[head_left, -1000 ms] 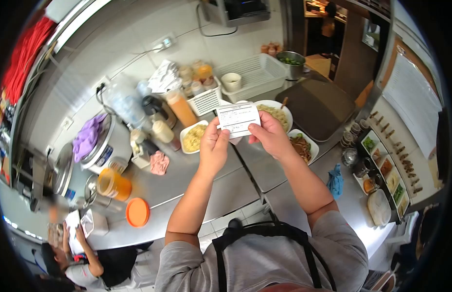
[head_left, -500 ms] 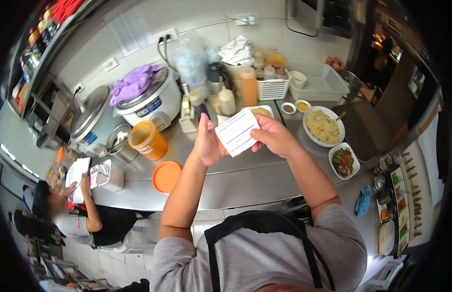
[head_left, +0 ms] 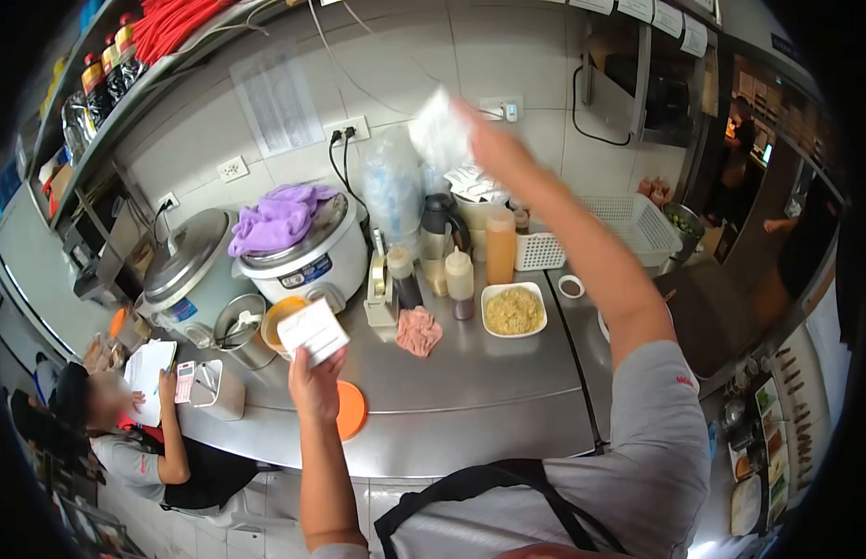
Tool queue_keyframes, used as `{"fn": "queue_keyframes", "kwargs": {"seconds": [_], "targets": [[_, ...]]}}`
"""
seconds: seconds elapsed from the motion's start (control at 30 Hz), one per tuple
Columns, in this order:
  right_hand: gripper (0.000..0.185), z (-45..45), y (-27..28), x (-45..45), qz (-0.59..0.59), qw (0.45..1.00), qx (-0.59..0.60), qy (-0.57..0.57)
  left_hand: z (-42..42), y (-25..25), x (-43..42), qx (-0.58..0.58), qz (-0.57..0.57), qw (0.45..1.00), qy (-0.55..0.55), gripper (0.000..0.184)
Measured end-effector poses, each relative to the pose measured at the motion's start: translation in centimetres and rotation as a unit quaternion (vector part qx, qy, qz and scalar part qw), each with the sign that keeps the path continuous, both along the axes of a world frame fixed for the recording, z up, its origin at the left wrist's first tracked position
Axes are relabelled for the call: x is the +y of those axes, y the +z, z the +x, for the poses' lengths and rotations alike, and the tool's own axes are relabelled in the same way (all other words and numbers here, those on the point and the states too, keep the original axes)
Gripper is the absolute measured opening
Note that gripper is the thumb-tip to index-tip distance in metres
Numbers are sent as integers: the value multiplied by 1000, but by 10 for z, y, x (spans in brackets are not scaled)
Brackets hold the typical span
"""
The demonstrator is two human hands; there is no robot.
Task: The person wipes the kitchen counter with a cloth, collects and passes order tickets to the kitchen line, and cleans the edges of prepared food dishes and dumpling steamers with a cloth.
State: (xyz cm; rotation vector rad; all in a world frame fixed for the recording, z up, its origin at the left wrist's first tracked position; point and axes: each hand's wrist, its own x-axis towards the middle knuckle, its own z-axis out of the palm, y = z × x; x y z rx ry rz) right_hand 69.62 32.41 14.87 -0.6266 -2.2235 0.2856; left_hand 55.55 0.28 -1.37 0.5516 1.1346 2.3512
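Observation:
My left hand [head_left: 316, 377] is closed on a white printed slip [head_left: 313, 333], held above the counter near the orange lid [head_left: 351, 410]. Behind the slip is an orange tub [head_left: 282, 321], partly covered. My right hand [head_left: 484, 140] is raised toward the wall, blurred, with a blurred white paper [head_left: 441, 129] at its fingers. Below it stands a container of crumpled white papers [head_left: 475, 186]. A square white bowl of yellow food [head_left: 514, 310] sits on the steel counter, right of a pink cloth [head_left: 420, 332] and squeeze bottles [head_left: 460, 284].
Two large cookers [head_left: 307, 265] stand at the left, one under a purple cloth [head_left: 282, 219]. A seated person [head_left: 135, 456] writes on paper at the far left. A dark tray [head_left: 708, 312] and a white basket [head_left: 628, 224] are at the right.
My hands have separated. The left moved down and left with a slip; the right rose toward the wall with a white paper. The view has shifted, bringing more of the wall and shelf into sight.

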Motion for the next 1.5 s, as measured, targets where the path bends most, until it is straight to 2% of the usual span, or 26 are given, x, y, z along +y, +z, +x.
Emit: {"fn": "queue_keyframes", "kwargs": {"seconds": [0.07, 0.1, 0.17, 0.27, 0.37, 0.47, 0.57, 0.63, 0.73, 0.8, 0.83, 0.87, 0.93, 0.97, 1.0, 1.07, 1.13, 1.17, 1.23, 1.3, 1.4, 1.5], "targets": [[47, -8, 71, 35, 141, 956, 255, 30, -2, -11, -11, -18, -5, 999, 26, 37], [44, -11, 102, 55, 133, 930, 332, 89, -2, -15, -16, -23, -6, 999, 34, 36], [30, -21, 136, 74, 241, 855, 457, 40, -2, -24, -24, -31, -16, 998, 55, 35], [35, -57, 154, 117, -4, 930, 352, 106, -1, -32, -42, -41, -23, 993, 109, 35], [36, -99, 167, 118, 206, 891, 393, 92, 3, -43, -75, -52, -53, 983, 171, 36], [34, -129, 188, 98, 150, 917, 366, 55, 14, -55, -119, -88, -79, 956, 268, 35], [31, -151, 202, 102, 175, 891, 410, 87, 34, -68, -165, -106, -96, 930, 340, 34], [30, -138, 198, 80, 103, 906, 409, 35, 50, -84, -198, -118, -97, 912, 380, 34], [29, -126, 156, 33, 80, 851, 515, 58, 79, -99, -235, -134, -105, 882, 438, 33], [31, -139, 107, 5, -34, 885, 447, 130, 96, -107, -250, -143, -105, 875, 451, 34], [34, -154, 77, -15, -77, 886, 381, 254, 99, -110, -254, -162, -104, 868, 457, 34], [39, -168, 45, -46, -126, 865, 302, 380, 101, -113, -261, -184, -107, 856, 471, 34], [38, -165, -9, -136, -254, 795, 142, 533, 100, -108, -263, -121, -101, 851, 501, 35], [35, -170, -38, -170, -245, 787, 69, 562, 98, -107, -274, -91, -115, 866, 478, 34], [32, -175, -65, -201, -231, 772, -4, 592, 94, -97, -275, -113, -109, 864, 479, 34], [27, -178, -106, -259, -268, 689, -127, 661, 90, -73, -276, -96, -110, 850, 506, 31], [26, -179, -144, -351, -362, 569, -226, 703, 92, -70, -312, -55, -75, 864, 495, 33], [26, -178, -155, -376, -404, 528, -261, 700, 84, -61, -315, -35, -55, 883, 464, 34], [28, -178, -170, -438, -407, 484, -322, 704, 80, -63, -344, -14, -76, 888, 454, 37], [33, -188, -185, -501, -410, 465, -378, 688, 73, -61, -369, -11, -91, 890, 447, 35], [30, -202, -199, -591, -485, 383, -394, 680, 68, -65, -414, -21, -179, 890, 420, 35], [25, -210, -205, -673, -524, 290, -317, 735, 70, -62, -455, -60, -235, 883, 402, 32]]}}
